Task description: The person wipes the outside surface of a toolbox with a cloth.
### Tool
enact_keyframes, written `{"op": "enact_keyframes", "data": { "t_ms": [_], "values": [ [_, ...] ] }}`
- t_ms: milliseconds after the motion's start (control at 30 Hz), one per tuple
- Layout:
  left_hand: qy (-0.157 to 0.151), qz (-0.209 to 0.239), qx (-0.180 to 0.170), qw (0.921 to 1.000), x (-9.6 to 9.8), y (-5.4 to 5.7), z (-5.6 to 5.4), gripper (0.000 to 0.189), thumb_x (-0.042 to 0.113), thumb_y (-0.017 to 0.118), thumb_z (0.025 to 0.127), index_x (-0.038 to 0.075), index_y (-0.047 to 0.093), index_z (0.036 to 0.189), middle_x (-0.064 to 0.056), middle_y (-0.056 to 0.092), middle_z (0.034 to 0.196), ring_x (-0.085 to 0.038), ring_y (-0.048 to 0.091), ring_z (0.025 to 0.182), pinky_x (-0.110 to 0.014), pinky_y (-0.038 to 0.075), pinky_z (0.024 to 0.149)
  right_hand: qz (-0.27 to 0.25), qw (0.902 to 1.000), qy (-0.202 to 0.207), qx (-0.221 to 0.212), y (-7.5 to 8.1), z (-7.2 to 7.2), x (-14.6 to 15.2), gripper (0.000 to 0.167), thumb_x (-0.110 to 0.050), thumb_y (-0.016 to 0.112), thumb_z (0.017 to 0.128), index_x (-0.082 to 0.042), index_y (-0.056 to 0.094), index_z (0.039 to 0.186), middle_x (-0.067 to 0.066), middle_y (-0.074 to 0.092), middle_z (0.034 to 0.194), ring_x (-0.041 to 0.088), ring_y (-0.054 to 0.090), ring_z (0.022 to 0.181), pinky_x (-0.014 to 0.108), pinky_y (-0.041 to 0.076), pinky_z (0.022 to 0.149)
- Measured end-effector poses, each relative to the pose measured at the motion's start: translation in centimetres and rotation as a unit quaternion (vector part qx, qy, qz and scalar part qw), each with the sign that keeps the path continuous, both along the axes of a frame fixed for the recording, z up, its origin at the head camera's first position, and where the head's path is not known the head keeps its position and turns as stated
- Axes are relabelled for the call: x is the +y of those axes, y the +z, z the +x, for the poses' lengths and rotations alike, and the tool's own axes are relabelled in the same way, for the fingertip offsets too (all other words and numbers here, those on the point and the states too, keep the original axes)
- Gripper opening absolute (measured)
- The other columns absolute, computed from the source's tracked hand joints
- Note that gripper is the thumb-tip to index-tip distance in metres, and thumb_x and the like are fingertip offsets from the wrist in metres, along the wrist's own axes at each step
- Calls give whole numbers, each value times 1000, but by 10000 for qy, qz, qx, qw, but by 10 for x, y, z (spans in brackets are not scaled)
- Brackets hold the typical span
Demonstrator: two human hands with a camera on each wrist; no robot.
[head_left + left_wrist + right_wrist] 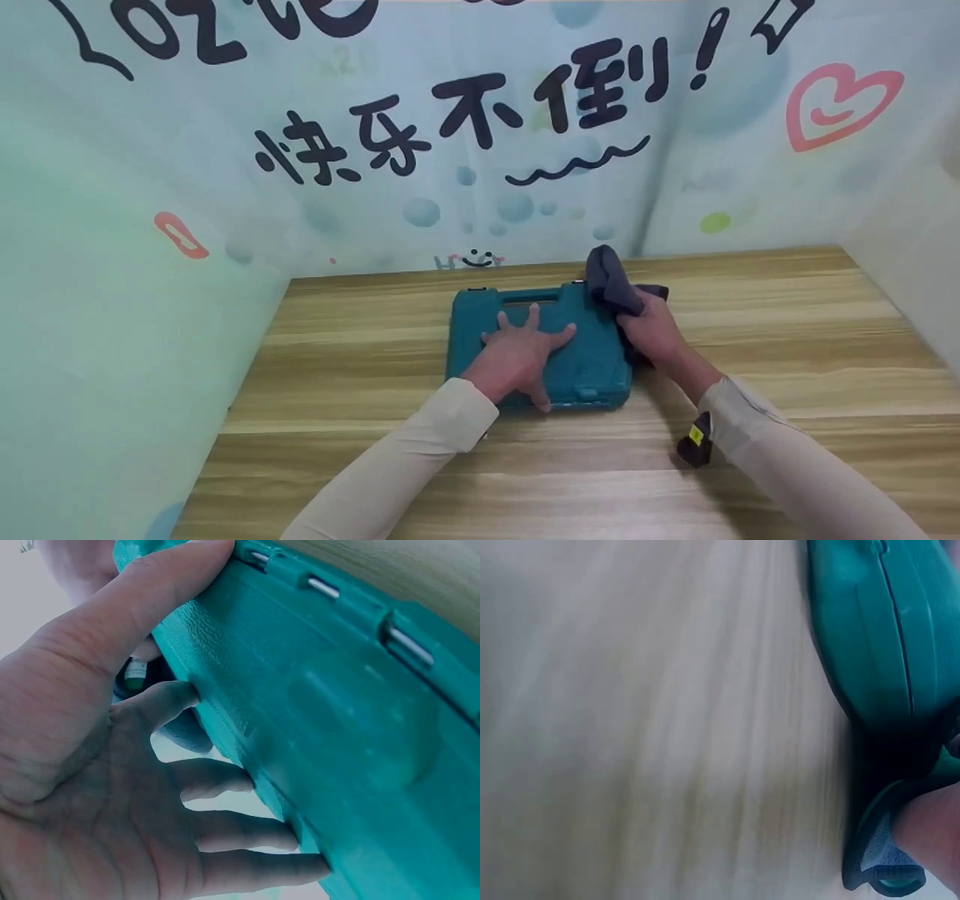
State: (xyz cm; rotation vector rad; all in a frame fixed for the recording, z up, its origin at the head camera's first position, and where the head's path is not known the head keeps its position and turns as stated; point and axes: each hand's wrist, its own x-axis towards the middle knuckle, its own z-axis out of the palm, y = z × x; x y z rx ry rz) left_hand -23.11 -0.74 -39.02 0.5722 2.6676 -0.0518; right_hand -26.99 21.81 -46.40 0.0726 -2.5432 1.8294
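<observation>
The case [583, 366] is best steadied by the spread left hand [519, 354], while the cloth [611, 281], gripped by the right hand [654, 328], should be pressed evenly.

Booth-like nook: printed drapes [360, 225], wood-grain tabletop [360, 360]

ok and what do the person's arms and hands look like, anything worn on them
Both arms wear plain, pale beige long sleeves, the left sleeve and right sleeve each ending near the wrist. The left hand and right hand are bare, without gloves. A small black item with a yellow label shows beside the right cuff; whether it is strapped on, I cannot tell.
</observation>
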Motion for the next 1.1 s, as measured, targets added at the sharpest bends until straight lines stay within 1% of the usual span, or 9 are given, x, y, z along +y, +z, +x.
{"op": "enact_keyframes", "data": {
  "t_ms": [133,233,400,533,667,800,900,1000,1100],
  "values": [
    [-56,-59,-82,9999,2,-1,-2,117,50,90,73,45,15,162,-14,2,169,-58,9,144,-73,31,103,-52,9997,204,113,-1,-3,3,54,12,46,90,8,51,143,23,55,122,33,49,106,39,38,93],
    [-131,-79,-143,9998,2,-1,-4,116,51,89,74,45,14,162,-14,1,169,-58,8,145,-73,28,104,-2,9993,265,258,-4,-1,7,55,14,46,88,7,52,143,23,57,124,32,49,107,40,38,98],
    [-370,-64,-186,9991,1,-2,-5,113,52,87,76,45,13,162,-17,1,168,-59,9,144,-74,28,103,63,9987,330,375,-7,9,10,56,15,46,89,8,51,144,25,57,131,32,50,114,47,35,108],
    [-401,-32,-174,9990,-3,-3,-5,113,52,86,77,44,13,162,-18,2,168,-60,10,143,-74,30,102,95,9977,412,522,-7,20,7,55,16,46,88,8,53,142,24,58,133,32,50,120,48,34,110],
    [-344,-13,-84,9994,-7,-2,-5,113,53,86,77,42,14,163,-19,3,168,-60,12,142,-74,31,101,103,9968,517,608,-8,35,3,53,17,47,88,8,56,139,22,61,129,31,52,117,48,35,109],
    [-320,-3,-49,9995,-8,-2,-6,113,54,85,77,41,13,163,-21,3,167,-61,13,142,-75,32,99,118,9969,510,590,-8,51,1,52,17,49,87,6,59,137,19,62,126,29,52,115,46,37,107],
    [-317,9,-69,9995,-7,-2,-7,114,54,86,77,40,13,163,-22,3,167,-62,12,141,-75,32,99,139,9971,465,590,-9,61,1,55,17,49,86,5,58,139,17,62,128,27,52,115,42,38,105],
    [-313,26,-73,9995,-7,-2,-7,114,53,86,77,40,13,163,-21,2,167,-62,12,141,-75,32,99,122,9976,395,559,-8,71,0,57,17,49,86,3,58,140,16,64,118,28,56,105,34,44,93],
    [-304,51,-66,9995,-7,-2,-7,114,52,87,76,41,14,163,-21,2,167,-62,12,141,-75,32,99,67,9982,284,524,-8,81,-3,57,18,49,86,1,60,139,14,63,112,27,56,99,29,44,86]
  ]
}}
